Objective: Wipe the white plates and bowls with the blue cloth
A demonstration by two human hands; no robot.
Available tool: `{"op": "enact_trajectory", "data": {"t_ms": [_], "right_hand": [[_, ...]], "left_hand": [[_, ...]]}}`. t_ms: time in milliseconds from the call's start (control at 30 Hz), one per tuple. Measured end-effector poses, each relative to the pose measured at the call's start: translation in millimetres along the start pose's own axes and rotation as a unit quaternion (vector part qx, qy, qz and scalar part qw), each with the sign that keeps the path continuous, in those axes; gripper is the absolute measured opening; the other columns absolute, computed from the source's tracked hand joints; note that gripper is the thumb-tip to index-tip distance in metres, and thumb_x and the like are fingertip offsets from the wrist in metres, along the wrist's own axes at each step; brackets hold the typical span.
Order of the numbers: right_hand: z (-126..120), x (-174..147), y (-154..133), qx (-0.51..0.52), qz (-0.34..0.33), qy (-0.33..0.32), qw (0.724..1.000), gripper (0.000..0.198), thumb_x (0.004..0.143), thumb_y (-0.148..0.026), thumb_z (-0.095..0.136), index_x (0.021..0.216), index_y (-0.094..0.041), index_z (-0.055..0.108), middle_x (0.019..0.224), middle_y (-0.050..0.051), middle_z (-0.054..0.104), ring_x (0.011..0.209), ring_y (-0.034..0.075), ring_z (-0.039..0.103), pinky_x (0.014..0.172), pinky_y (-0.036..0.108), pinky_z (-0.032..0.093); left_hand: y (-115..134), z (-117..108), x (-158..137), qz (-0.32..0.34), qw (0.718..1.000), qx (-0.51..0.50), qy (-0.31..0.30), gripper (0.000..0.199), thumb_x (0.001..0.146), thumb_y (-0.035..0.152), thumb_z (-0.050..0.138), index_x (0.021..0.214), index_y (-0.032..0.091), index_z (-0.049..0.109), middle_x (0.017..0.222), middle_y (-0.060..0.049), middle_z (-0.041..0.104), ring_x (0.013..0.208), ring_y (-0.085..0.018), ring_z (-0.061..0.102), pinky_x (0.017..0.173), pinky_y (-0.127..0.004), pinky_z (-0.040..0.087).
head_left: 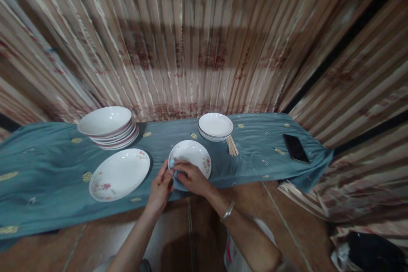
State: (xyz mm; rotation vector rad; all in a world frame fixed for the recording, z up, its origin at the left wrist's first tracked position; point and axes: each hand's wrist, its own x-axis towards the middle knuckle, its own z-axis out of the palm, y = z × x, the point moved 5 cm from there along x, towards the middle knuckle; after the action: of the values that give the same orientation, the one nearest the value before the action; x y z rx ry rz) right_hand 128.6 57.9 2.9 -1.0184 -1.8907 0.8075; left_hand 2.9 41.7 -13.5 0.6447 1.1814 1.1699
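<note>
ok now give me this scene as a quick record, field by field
left-hand grip: on the left rim of a floral dish
right-hand grip: on a blue cloth, at the dish's near-left part
left side: tall dish stack; larger floral plate nearer the person
behind dish, to the right: short stack of white plates, light sticks at its near-right edge
far right: black phone
surface: teal patterned cloth
backdrop: striped curtains
</note>
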Motion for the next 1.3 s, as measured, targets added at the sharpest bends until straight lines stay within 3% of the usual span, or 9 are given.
{"op": "enact_trajectory", "data": {"t_ms": [167, 333, 500, 700, 1033, 1167, 1300], "right_hand": [[3.4, 9.4, 0.8, -0.056, -0.008, 0.002, 0.998, 0.045, 0.090, -0.016, 0.046, 0.134, -0.014, 0.055, 0.145, 0.014, 0.049, 0.137, 0.020, 0.044, 0.117, 0.039, 0.034], [-2.7, 13.7, 20.7, -0.135, 0.012, 0.014, 0.991, 0.050, 0.095, -0.020, 0.041, 0.145, -0.012, 0.043, 0.155, 0.017, 0.036, 0.145, 0.025, 0.034, 0.119, 0.046, 0.031], [-18.1, 10.7, 36.5, -0.228, 0.054, 0.016, 0.972, 0.052, 0.094, -0.013, 0.041, 0.145, -0.007, 0.042, 0.155, 0.021, 0.036, 0.144, 0.026, 0.036, 0.118, 0.045, 0.035], [-27.8, -8.8, 33.3, -0.321, 0.109, -0.039, 0.940, 0.052, 0.088, -0.004, 0.041, 0.140, 0.000, 0.045, 0.149, 0.027, 0.042, 0.145, 0.028, 0.033, 0.114, 0.048, 0.040], [-22.6, -53.0, 7.3, -0.186, 0.078, -0.081, 0.976, 0.045, 0.095, -0.012, 0.038, 0.139, -0.010, 0.050, 0.151, 0.019, 0.043, 0.141, 0.025, 0.042, 0.117, 0.046, 0.036], [-10.8, -49.4, -8.1, -0.117, 0.034, -0.104, 0.987, 0.047, 0.092, -0.007, 0.040, 0.137, -0.013, 0.052, 0.151, 0.015, 0.045, 0.140, 0.021, 0.042, 0.118, 0.041, 0.034], [-1.8, -33.4, -20.1, -0.064, -0.008, -0.102, 0.993, 0.054, 0.089, -0.004, 0.039, 0.142, -0.015, 0.047, 0.153, 0.011, 0.042, 0.142, 0.017, 0.040, 0.118, 0.036, 0.034]], "left_hand": [[1.7, 2.3, 0.9, 0.021, 0.999, -0.012, -0.026, 0.098, 0.050, 0.048, 0.089, 0.139, 0.021, 0.055, 0.101, -0.007, 0.071, 0.078, -0.018, 0.064, 0.059, -0.025, 0.054], [0.4, 2.0, 1.0, 0.020, 0.999, -0.011, -0.035, 0.099, 0.053, 0.046, 0.088, 0.142, 0.020, 0.051, 0.101, -0.009, 0.072, 0.082, -0.020, 0.066, 0.065, -0.031, 0.058], [-0.4, 1.8, 1.7, 0.018, 0.999, -0.014, -0.039, 0.102, 0.055, 0.046, 0.087, 0.144, 0.019, 0.047, 0.108, -0.011, 0.072, 0.089, -0.025, 0.067, 0.066, -0.035, 0.059], [0.8, 3.1, 2.0, 0.012, 0.999, -0.016, -0.037, 0.102, 0.054, 0.046, 0.088, 0.144, 0.020, 0.048, 0.109, -0.011, 0.072, 0.095, -0.028, 0.068, 0.068, -0.036, 0.060], [1.8, 5.9, -0.7, 0.026, 0.999, -0.024, -0.026, 0.101, 0.053, 0.048, 0.088, 0.142, 0.019, 0.051, 0.109, -0.012, 0.073, 0.091, -0.027, 0.068, 0.067, -0.034, 0.059], [0.4, 3.6, 0.1, 0.025, 0.999, -0.012, -0.021, 0.099, 0.053, 0.048, 0.087, 0.141, 0.021, 0.053, 0.116, -0.013, 0.071, 0.088, -0.025, 0.068, 0.063, -0.030, 0.057], [-0.6, 1.8, 1.5, 0.026, 0.999, 0.007, -0.023, 0.095, 0.056, 0.050, 0.086, 0.141, 0.023, 0.053, 0.129, -0.015, 0.065, 0.099, -0.028, 0.067, 0.060, -0.026, 0.055]]}}
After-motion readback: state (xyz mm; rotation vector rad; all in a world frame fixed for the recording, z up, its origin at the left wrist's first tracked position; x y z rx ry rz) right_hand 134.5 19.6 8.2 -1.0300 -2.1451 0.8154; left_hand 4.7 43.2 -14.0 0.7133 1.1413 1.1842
